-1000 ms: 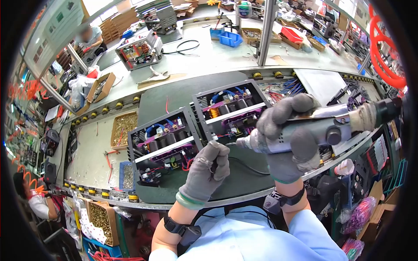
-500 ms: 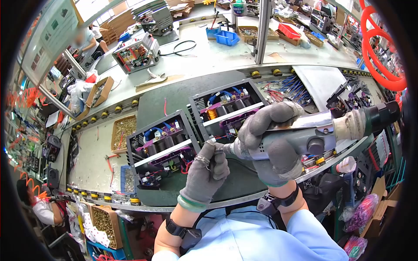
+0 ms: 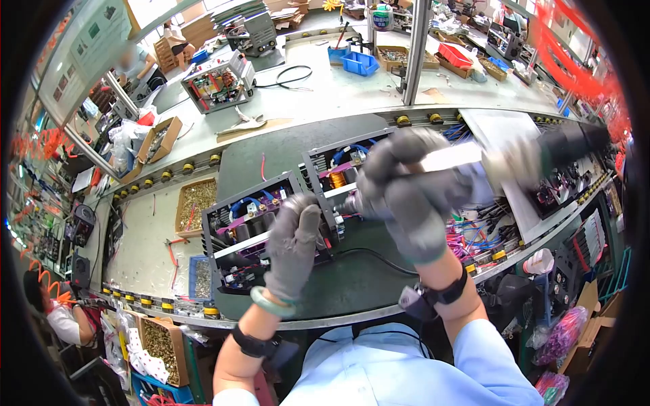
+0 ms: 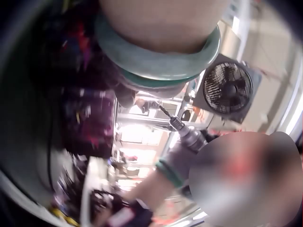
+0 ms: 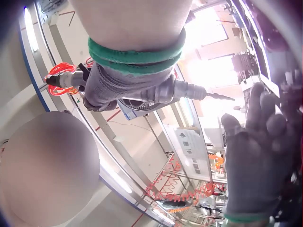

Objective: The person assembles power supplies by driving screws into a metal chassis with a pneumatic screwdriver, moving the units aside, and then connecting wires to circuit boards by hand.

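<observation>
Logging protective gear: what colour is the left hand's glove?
Grey glove, green cuff; clearest in the head view.

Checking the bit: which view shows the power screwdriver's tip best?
The right wrist view: the power screwdriver sits sharp in the right hand, its bit outlined against bright light. The head view shows it motion-blurred; the left wrist view shows it small and distant.

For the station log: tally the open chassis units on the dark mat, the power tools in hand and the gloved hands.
Open chassis units: 2
Power screwdriver: 1
Gloved hands, left hand and right hand: 2
Total: 5
</observation>
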`<state>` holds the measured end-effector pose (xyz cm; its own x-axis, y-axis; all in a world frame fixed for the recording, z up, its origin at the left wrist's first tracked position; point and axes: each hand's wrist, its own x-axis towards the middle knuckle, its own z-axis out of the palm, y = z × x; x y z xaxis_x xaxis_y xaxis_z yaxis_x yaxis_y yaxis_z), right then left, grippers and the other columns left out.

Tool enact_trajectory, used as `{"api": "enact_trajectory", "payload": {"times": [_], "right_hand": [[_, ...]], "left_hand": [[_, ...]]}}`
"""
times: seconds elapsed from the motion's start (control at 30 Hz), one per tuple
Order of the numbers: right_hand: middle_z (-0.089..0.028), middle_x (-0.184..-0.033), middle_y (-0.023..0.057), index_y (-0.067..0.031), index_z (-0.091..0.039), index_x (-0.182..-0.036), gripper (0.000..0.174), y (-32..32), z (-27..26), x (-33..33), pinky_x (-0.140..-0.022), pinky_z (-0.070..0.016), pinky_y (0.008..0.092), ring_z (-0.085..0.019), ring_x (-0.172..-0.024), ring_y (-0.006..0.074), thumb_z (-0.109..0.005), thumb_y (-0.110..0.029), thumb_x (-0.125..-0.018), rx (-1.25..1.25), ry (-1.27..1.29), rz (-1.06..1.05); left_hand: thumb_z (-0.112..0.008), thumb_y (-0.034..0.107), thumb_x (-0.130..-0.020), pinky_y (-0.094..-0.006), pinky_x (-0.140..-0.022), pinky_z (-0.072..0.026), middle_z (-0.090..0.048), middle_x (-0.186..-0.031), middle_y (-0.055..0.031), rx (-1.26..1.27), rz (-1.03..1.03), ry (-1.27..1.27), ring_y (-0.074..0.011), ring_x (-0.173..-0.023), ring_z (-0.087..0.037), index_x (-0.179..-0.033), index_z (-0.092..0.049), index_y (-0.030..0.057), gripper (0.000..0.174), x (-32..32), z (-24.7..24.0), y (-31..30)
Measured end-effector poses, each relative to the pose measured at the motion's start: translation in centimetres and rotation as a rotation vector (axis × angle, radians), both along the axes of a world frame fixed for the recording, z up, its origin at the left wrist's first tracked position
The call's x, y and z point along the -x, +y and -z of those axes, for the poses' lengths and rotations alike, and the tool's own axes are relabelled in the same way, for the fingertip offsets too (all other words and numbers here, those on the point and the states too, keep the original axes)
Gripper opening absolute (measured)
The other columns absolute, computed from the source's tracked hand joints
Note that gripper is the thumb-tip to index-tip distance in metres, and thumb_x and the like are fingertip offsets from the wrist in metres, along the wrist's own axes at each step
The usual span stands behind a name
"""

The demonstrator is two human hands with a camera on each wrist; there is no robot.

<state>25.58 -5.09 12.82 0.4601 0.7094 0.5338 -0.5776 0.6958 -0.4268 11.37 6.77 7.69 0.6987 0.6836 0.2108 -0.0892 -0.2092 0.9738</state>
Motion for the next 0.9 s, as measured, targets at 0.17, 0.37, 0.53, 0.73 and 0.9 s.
{"api": "enact_trajectory", "payload": {"times": [0.17, 0.37, 0.53, 0.73, 0.9], "right_hand": [[-0.069, -0.094, 0.0052, 0.0028, -0.065, -0.103, 0.023, 8.1, -1.6, -2.6, -0.073, -0.0538, 0.0241, -0.065, -0.084, 0.0100, -0.073, 0.002, -0.082, 0.268, -0.285, 0.456], [-0.069, -0.086, 0.0032, 0.0026, -0.066, -0.101, 0.022, 11.0, 0.3, -2.6, -0.071, -0.0537, 0.0261, -0.064, -0.079, 0.0092, -0.073, -0.007, -0.082, 0.416, -0.367, 0.472], [-0.069, -0.086, 0.0033, 0.0018, -0.067, -0.099, 0.021, 11.6, 0.5, -2.4, -0.070, -0.0534, 0.0254, -0.064, -0.078, 0.0085, -0.073, -0.008, -0.081, 0.425, -0.389, 0.458], [-0.068, -0.082, 0.0019, -0.0014, -0.066, -0.093, 0.019, 12.6, 0.9, -1.7, -0.067, -0.0524, 0.0263, -0.062, -0.073, 0.0076, -0.075, -0.011, -0.079, 0.444, -0.576, 0.631], [-0.070, -0.087, 0.0041, 0.0000, -0.067, -0.104, 0.029, 12.6, -0.4, -1.1, -0.074, -0.0541, 0.0280, -0.065, -0.079, 0.0100, -0.076, -0.011, -0.079, 0.619, -0.798, 0.684]], "left_hand": [[-0.069, 0.054, -0.082, -0.0478, -0.105, -0.0383, -0.055, -0.134, -0.0211, -0.982, -0.205, 0.620, -0.0373, -0.125, -0.050, -0.137, -0.052, 0.0035, 0.077, -3.1, -0.6, 3.9], [-0.070, 0.060, -0.076, -0.0487, -0.122, -0.0138, -0.036, -0.156, -0.0204, -0.816, -0.073, 0.838, -0.0403, -0.149, -0.022, -0.147, -0.042, 0.0052, 0.094, -3.9, 0.4, 4.4], [-0.069, 0.058, -0.075, -0.0490, -0.123, -0.0116, -0.039, -0.156, -0.0138, -0.824, -0.090, 0.862, -0.0360, -0.149, -0.023, -0.148, -0.044, 0.0104, 0.090, -4.1, 0.9, 4.5], [-0.071, 0.057, -0.074, -0.0500, -0.122, -0.0144, -0.040, -0.154, -0.0151, -0.817, -0.087, 0.813, -0.0360, -0.148, -0.025, -0.141, -0.050, 0.0064, 0.087, -4.0, 0.8, 4.6], [-0.072, 0.056, -0.073, -0.0524, -0.120, -0.0172, -0.040, -0.154, -0.0166, -0.823, -0.051, 0.777, -0.0382, -0.146, -0.029, -0.139, -0.053, 0.0080, 0.083, -3.9, 1.0, 4.9]]}}
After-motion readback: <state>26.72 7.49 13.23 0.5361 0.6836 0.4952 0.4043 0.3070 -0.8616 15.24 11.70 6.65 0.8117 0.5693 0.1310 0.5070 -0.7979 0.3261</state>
